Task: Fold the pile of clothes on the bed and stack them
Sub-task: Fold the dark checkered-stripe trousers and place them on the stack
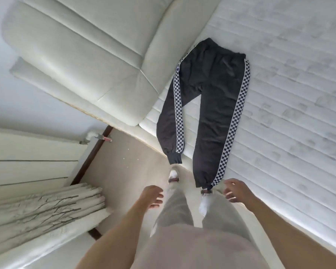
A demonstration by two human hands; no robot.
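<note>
Above the floor by the bed [279,94], left hand [152,197] and right hand [236,191], fingers loosely spread, empty, near black trousers [211,105].

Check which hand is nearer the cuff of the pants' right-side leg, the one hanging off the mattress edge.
Right. The right hand hovers open just beside that cuff of the black checkered-stripe pants, not touching. The left hand is farther off, open over the floor, nearer the other leg's cuff.

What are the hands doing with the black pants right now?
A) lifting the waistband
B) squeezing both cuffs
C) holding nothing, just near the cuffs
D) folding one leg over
C: the left hand and right hand are open and empty, while the black pants lie flat on the mattress.
</note>
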